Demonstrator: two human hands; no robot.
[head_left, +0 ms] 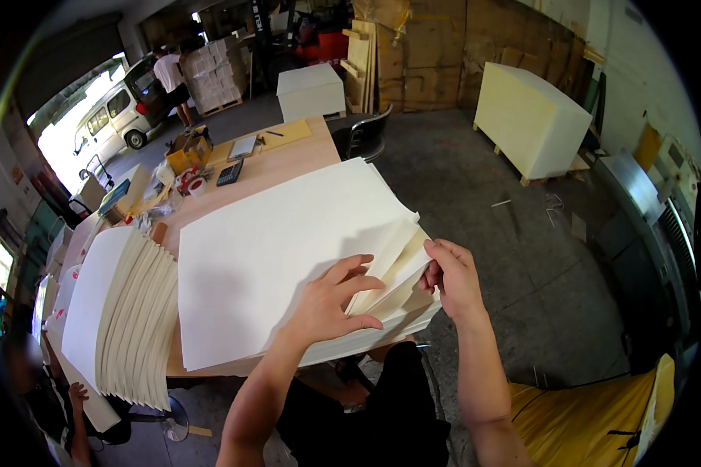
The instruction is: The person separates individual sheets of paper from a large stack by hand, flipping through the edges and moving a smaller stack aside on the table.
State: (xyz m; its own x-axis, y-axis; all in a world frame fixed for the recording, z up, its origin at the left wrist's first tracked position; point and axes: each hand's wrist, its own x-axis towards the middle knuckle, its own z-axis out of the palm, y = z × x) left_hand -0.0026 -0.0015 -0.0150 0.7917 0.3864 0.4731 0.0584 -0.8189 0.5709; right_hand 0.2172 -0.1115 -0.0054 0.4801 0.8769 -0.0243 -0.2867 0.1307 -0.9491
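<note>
Head view shows a broad stack [280, 233] of white paper on the table [284, 167], its near right corner parted into layers. The right hand [455, 282] pinches lifted sheets [403, 268] at that corner between thumb and curled fingers. The left hand [332, 305] is palm down over the stack near the parted layers, fingers spread and gripping nothing; whether its fingertips press the paper, I cannot tell. Left of the stack, a fanned pile [128, 311] droops over the table's near edge. Farther back on the table lie a calculator [230, 173] and a box [189, 150].
</note>
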